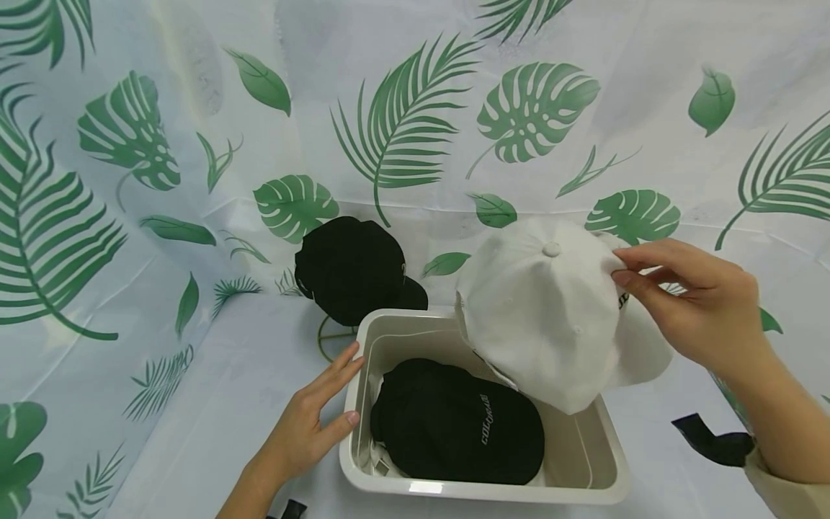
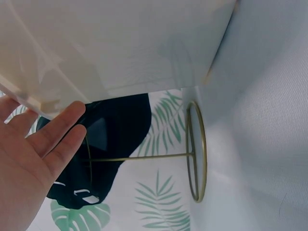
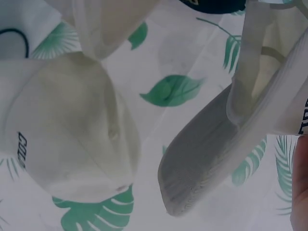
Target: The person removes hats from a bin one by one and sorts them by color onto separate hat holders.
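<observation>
My right hand (image 1: 707, 303) pinches a white cap (image 1: 538, 310) between thumb and fingertips near its front. The cap hangs tilted over the back right of a light plastic bin (image 1: 609, 461), partly hiding it; its brim shows in the right wrist view (image 3: 202, 159). My left hand (image 1: 311, 418) rests fingertips on the bin's left rim, fingers extended. Inside the bin lies a black cap (image 1: 454, 425) with white lettering, something white partly hidden beneath it. In the right wrist view, another white cap (image 3: 72, 130) with dark lettering stands apart from the held one.
Behind the bin's left corner, a black cap (image 1: 353, 267) sits on a gold wire stand (image 2: 195, 154). Leaf-printed white sheeting (image 1: 415, 21) forms the backdrop. Black straps hang by both wrists, one strap (image 1: 720, 440) beside the bin's right side.
</observation>
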Tool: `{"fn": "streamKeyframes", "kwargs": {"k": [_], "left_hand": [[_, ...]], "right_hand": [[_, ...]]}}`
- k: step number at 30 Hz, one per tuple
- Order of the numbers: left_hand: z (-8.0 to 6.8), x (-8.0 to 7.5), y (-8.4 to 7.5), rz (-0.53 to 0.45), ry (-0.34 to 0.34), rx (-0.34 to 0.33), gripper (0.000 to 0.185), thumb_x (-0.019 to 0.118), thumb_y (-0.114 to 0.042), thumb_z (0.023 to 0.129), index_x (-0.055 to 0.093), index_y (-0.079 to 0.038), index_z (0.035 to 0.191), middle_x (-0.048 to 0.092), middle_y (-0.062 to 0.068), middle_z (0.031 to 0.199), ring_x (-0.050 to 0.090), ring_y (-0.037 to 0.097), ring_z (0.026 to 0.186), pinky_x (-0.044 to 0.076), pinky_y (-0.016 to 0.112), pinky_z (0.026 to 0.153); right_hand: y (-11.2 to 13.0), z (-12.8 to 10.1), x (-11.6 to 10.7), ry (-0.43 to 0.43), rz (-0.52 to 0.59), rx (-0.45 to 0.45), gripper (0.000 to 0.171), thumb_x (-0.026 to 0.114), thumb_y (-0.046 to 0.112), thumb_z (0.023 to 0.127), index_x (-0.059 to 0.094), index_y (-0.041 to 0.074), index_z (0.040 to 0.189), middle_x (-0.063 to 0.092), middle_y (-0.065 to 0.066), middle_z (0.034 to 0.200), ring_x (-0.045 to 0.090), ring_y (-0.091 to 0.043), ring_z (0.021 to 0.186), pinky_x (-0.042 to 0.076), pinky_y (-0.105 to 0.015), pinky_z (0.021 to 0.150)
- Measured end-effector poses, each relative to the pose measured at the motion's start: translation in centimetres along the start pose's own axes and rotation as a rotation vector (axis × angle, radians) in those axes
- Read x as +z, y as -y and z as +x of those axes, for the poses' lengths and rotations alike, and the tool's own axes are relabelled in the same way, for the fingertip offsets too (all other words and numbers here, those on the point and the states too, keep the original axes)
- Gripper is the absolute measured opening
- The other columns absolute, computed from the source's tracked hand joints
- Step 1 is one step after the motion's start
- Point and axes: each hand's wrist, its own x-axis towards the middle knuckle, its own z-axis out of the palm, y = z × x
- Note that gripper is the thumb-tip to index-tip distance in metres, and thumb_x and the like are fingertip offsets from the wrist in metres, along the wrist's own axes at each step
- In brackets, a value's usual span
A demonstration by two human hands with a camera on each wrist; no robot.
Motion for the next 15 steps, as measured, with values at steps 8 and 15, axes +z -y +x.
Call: {"fn": "streamKeyframes", "kwargs": {"k": [8, 15], "left_hand": [[0.1, -0.2, -0.2, -0.014, 0.024, -0.006, 0.068, 0.067, -0.014, 0.095, 0.046, -0.014, 0.159, 0.030, 0.001, 0.171, 0.038, 0.025, 0.153, 0.038, 0.042, 0.119], [0.1, -0.1, 0.1, -0.003, 0.010, 0.012, 0.066, 0.066, -0.014, 0.096, 0.047, -0.013, 0.159, 0.032, 0.002, 0.170, 0.040, 0.026, 0.151, 0.040, 0.044, 0.117]], "right_hand": [[-0.5, 0.8, -1.2, -0.071, -0.062, 0.082, 0.011, 0.079, -0.003, 0.089, 0.078, -0.012, 0.094, 0.075, 0.019, 0.099, 0.068, 0.004, 0.087, 0.050, -0.008, 0.080], [-1.0, 1.6, -1.8, -0.136, -0.088, 0.134, 0.012, 0.072, -0.021, 0.081, 0.075, -0.017, 0.092, 0.073, 0.025, 0.096, 0.066, 0.006, 0.084, 0.048, -0.010, 0.079]]}}
